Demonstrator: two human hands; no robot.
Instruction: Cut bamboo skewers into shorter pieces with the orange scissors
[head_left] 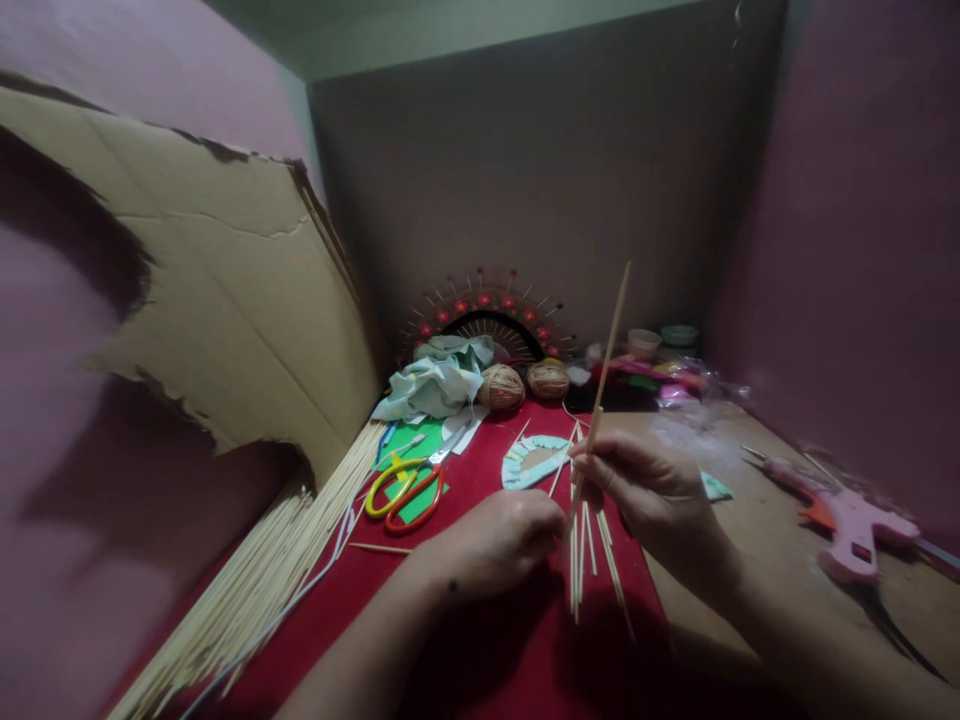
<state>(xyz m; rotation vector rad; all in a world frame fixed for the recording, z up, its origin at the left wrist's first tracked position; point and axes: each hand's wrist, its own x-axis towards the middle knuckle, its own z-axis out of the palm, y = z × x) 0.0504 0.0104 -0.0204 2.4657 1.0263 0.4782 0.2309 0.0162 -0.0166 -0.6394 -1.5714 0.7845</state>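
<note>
My right hand pinches a thin bamboo stick that points up and to the right. My left hand is closed just below and to the left of it, touching the lower end of the same stick. Several short sticks lie on the red cloth under both hands. A light blue paper ring lies just behind the hands.
A long bundle of bamboo sticks lies at the left beside a torn cardboard sheet. Scissors with yellow and orange handles, two twine balls, crumpled cloth, a fan-shaped stick ornament stand behind. A pink glue gun rests at right.
</note>
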